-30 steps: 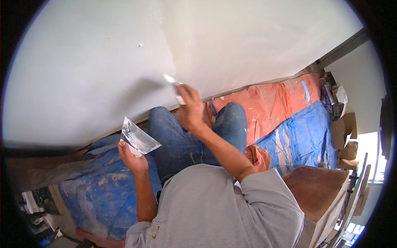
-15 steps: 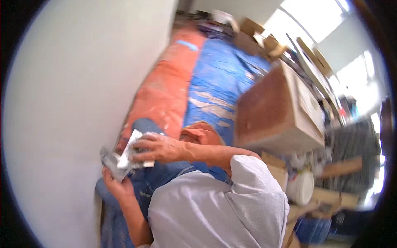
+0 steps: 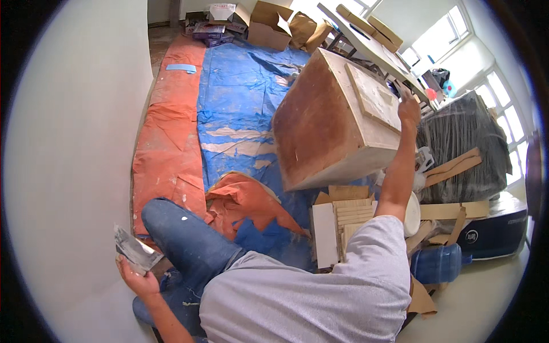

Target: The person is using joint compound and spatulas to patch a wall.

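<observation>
My left hand (image 3: 139,281) is at the lower left by the white wall, gripping a flat grey metal scraper (image 3: 136,250) smeared with pale paste. The scraper is tilted beside my left knee. My right arm stretches out to the far right. At its end, my right hand (image 3: 409,106) is above the far edge of a big wooden box (image 3: 326,126), near the long table; its fingers look stretched out, and I make out nothing in them. A pale, paste-stained board (image 3: 372,97) lies on top of the box near that hand.
Orange sheeting (image 3: 168,143) and blue sheeting (image 3: 234,86) cover the floor. Cardboard boxes (image 3: 269,26) stand at the back, by a long table (image 3: 372,46). To the right are stacked wood strips (image 3: 351,212), a blue water jug (image 3: 437,264) and a black-wrapped bulk (image 3: 463,137).
My right hand has left the scraper by my left hand and reached far right, over the box. The pale flat piece it held no longer shows there. The view has swung right.
</observation>
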{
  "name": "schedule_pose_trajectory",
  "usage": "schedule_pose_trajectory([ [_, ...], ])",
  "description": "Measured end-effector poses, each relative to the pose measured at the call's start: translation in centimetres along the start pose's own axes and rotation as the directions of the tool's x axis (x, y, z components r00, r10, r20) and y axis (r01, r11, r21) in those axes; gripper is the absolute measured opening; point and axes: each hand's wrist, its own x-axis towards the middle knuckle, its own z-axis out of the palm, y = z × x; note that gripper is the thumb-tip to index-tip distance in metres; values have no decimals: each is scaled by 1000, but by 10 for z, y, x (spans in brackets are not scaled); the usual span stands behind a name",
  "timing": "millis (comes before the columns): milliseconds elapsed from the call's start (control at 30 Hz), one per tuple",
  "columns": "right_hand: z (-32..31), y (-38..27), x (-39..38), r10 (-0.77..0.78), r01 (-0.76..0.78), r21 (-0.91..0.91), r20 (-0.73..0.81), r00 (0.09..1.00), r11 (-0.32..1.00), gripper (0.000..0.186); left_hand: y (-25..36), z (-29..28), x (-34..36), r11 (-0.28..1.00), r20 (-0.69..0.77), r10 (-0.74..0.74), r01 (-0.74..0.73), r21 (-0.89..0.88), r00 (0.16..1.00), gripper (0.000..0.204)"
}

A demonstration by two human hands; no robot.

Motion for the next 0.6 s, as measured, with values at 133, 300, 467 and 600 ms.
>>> schedule_pose_trajectory([
  [133, 88, 74, 30, 15, -23, 143, 55, 998, 989, 43, -19, -16, 11, 999, 23, -39, 40, -21, 999, 51],
  [300, 128, 87, 40, 56, -70, 105, 125, 991, 992, 45, 10, -16, 25, 659, 154, -385, 388, -644, 910, 55],
  [467, 161, 87, 63, -32, 7, 134, 186, 982, 991, 48, 36, 5, 32, 657, 119, -429, 400, -640, 895, 54],
  [600, 182, 105, 90, -224, 214, 68, 230, 947, 974, 51, 48, 15, 32, 670, 163, -361, 377, -640, 918, 52],
])
